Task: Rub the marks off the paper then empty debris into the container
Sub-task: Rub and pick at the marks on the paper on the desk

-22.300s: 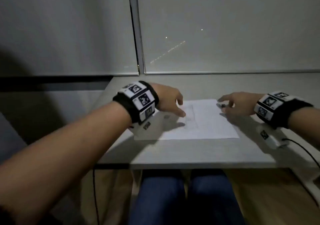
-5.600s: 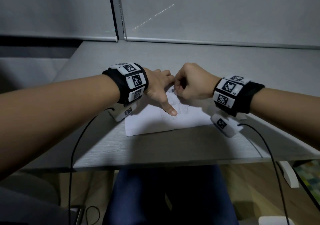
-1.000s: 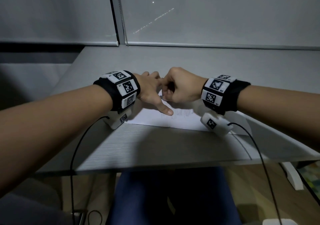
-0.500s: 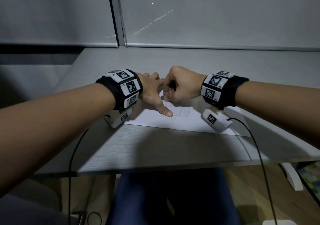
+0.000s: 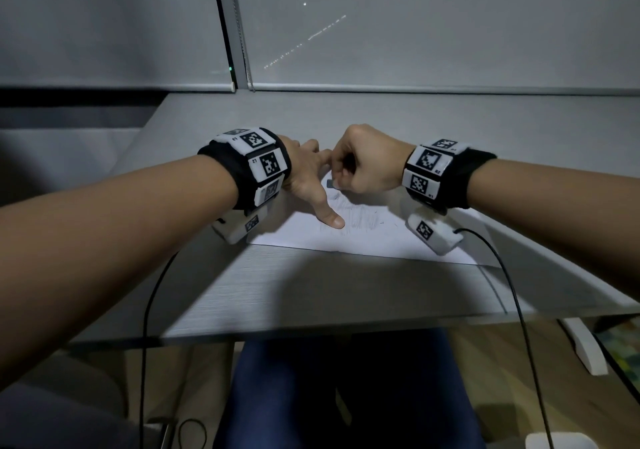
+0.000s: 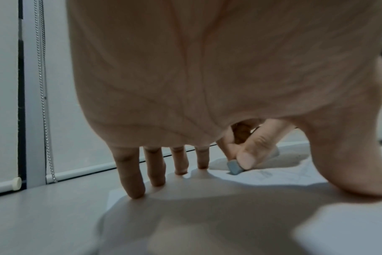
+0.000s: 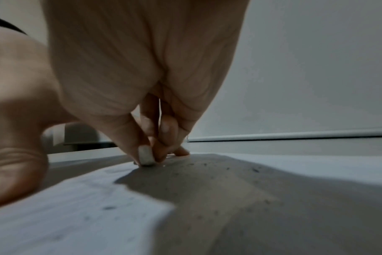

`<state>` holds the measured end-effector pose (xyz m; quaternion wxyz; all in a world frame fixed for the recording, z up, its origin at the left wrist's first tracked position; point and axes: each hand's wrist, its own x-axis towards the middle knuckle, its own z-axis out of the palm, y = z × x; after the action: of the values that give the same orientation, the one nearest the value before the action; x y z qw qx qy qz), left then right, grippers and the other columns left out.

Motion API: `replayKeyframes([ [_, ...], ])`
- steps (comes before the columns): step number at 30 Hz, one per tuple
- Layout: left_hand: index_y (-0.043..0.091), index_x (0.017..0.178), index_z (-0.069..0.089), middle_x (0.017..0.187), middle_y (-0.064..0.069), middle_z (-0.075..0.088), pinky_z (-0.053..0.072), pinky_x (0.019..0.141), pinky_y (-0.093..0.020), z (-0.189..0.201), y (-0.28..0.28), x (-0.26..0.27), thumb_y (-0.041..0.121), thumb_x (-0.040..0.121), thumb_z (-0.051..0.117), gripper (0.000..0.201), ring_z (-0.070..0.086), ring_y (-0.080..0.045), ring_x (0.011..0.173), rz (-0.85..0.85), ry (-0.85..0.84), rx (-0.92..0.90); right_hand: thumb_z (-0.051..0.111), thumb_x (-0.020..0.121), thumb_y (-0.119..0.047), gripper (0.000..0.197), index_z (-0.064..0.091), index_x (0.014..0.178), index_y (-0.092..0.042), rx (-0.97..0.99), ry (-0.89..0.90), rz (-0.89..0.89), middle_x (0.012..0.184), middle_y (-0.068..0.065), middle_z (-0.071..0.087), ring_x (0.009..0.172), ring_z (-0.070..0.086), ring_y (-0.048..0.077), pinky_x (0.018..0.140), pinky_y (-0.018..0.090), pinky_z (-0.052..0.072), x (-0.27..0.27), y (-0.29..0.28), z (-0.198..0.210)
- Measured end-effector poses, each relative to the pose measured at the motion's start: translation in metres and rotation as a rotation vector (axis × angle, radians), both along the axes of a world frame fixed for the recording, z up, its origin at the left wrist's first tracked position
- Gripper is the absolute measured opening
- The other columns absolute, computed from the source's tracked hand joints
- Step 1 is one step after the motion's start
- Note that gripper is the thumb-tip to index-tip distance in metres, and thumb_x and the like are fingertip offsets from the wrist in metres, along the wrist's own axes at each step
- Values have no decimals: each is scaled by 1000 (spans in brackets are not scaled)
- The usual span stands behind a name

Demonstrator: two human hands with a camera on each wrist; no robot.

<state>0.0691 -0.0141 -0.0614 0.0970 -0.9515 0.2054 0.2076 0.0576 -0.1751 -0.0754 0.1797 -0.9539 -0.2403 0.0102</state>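
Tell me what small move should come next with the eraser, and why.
Probably draw the eraser toward the body, across the pencil scribbles. The right hand pinches it at the marks' far edge, and plenty of strokes remain nearer the left hand's thumb. The left hand's fingers press the paper flat, so it should stay put.
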Motion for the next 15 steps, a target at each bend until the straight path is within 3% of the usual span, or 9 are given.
replayKeyframes([
  [2, 38, 168, 18, 140, 2, 38, 43, 107, -53, 0, 0, -1, 93, 60, 75, 134, 43, -34, 143, -2, -6, 3, 69, 80, -11, 11, 76, 70, -11, -3, 9, 15, 64, 1, 72, 54, 62, 10, 59, 27, 56, -6, 1, 0],
  [5, 35, 166, 23, 140, 2, 39, 43, 108, -53, -1, 0, 0, 93, 60, 75, 131, 44, -33, 142, -3, -21, 2, 73, 82, -9, 9, 78, 75, -9, -18, 86, 94, 62, -5, 69, 52, 59, 4, 55, 15, 47, -20, 1, 1],
  [10, 35, 167, 20, 146, 2, 38, 44, 110, -55, -2, 1, 3, 94, 59, 75, 135, 42, -34, 144, 3, -14, -1, 74, 82, -13, 14, 75, 68, -12, -25, -7, 5, 60, -1, 68, 50, 55, 10, 58, 26, 50, -3, -4, 1],
  [13, 37, 168, 18, 145, 3, 37, 44, 111, -56, -3, 0, 3, 97, 57, 73, 138, 42, -35, 144, -1, -11, 12, 70, 82, -12, 14, 74, 69, -11, -43, -10, 13, 62, -1, 70, 55, 62, 14, 59, 30, 56, -6, -3, 2],
  [15, 38, 167, 20, 140, 3, 37, 44, 109, -56, -3, 0, 3, 98, 55, 73, 137, 44, -35, 142, -4, -16, 19, 70, 83, -12, 12, 76, 73, -9, -64, 30, 76, 66, 1, 73, 57, 63, 10, 58, 26, 56, -17, 0, 3],
])
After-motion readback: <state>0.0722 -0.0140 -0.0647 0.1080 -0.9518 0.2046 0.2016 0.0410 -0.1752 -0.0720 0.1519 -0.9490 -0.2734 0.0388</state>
